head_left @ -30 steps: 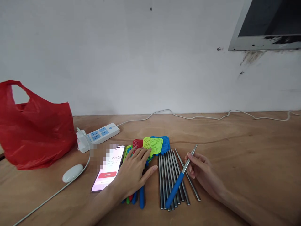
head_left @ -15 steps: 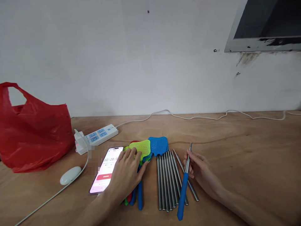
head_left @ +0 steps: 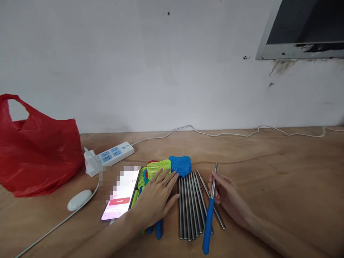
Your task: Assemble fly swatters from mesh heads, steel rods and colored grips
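Observation:
My right hand (head_left: 225, 191) pinches the metal end of a rod with a blue grip (head_left: 208, 225), held slanting with the grip toward me. On the table beside it lies a row of bare metal rods (head_left: 190, 208), one (head_left: 215, 206) set apart at a slant. My left hand (head_left: 157, 195) is stretched out over a pile of plastic fly swatters, touching or just above them. Their mesh heads show in yellow-green (head_left: 159, 167) and blue (head_left: 180, 165), with bits of red and green. Blue handles (head_left: 158, 229) stick out below my left hand, which hides the rest.
A lit phone (head_left: 120, 197) lies left of my left hand. Farther left are a white power strip (head_left: 116, 154) with a plug, a white oval device (head_left: 79, 200) on a cable, and a red plastic bag (head_left: 40, 154). A thin white cable (head_left: 220, 134) runs along the wall.
My left hand has moved right, from beside the phone toward the metal rods, uncovering more green swatter parts. My right hand keeps its grip on the blue-handled rod, almost unmoved.

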`<state>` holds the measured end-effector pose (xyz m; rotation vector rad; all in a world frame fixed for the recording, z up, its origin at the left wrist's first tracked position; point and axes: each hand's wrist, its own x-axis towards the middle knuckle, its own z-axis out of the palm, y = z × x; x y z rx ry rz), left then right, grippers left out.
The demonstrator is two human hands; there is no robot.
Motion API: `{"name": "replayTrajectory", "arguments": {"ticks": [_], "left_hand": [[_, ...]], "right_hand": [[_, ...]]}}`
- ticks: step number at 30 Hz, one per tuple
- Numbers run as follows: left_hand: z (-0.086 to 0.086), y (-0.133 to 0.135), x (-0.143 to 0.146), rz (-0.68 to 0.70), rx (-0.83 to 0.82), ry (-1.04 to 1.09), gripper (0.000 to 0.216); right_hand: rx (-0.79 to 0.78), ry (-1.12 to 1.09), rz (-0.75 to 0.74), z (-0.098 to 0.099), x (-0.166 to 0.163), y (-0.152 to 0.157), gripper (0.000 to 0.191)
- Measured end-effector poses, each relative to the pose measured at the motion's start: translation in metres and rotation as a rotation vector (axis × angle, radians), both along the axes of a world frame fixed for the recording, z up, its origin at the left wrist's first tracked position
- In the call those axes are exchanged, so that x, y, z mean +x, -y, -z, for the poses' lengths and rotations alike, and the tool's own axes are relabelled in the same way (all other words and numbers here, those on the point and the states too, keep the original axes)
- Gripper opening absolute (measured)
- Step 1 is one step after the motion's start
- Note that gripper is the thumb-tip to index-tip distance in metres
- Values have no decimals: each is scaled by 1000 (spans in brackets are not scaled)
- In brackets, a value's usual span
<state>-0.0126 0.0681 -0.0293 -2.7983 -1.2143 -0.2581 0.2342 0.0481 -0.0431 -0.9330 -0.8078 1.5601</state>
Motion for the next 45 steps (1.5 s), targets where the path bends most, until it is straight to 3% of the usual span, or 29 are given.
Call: {"name": "replayTrajectory", "arguments": {"ticks": [5, 10, 15, 21, 26, 32, 45], "left_hand": [[4, -12, 8, 25, -20, -13, 49], [-3, -4, 11, 105, -90, 83, 43], [-12, 1, 9, 182, -182, 189, 49], [-8, -1, 10, 138, -178, 83, 56], [-20, 6, 12, 151, -218, 113, 57], [-24, -7, 2, 219, -298, 67, 76], [-29, -14, 0, 264, -272, 81, 61]], "right_hand": [[-17, 8, 0, -1, 0, -2, 42], [-18, 12, 12, -2, 1, -3, 42], [-33, -8, 59, -5, 3, -4, 44], [-62, -11, 91, -3, 7, -6, 41], [-66, -6, 77, -1, 9, -6, 40], [-65, 2, 88, -3, 7, -5, 41], [-52, 16, 67, 0, 6, -3, 41]]}}
